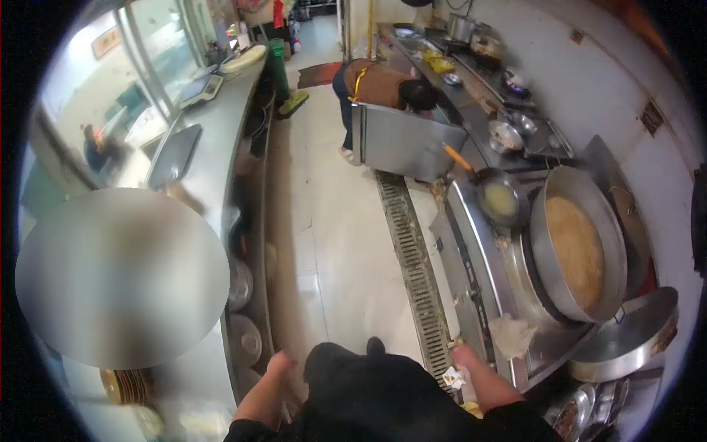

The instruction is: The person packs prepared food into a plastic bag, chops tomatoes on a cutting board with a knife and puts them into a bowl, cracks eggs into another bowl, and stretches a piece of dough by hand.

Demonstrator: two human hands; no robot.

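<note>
My left hand [281, 363] hangs low beside the shelf edge under the left steel counter [200, 180]. It is small and smeared, so its fingers cannot be made out. On the other side my right hand [464, 356] is lowered near the front of the stove [460, 258], above the floor drain. Its fingers are not clear enough to show a grip. A crumpled white and orange scrap [454, 378] appears just beside my right wrist; whether it touches the hand cannot be told. A pale cloth [512, 335] lies over the stove's front edge.
A large pot of brownish liquid [574, 258] sits on the stove, beside a wok with yellowish liquid [501, 199]. Ahead, a person [379, 82] bends behind an open steel door [409, 141]. A slotted drain [416, 258] runs along the floor. Stacked plates [125, 386] stand left.
</note>
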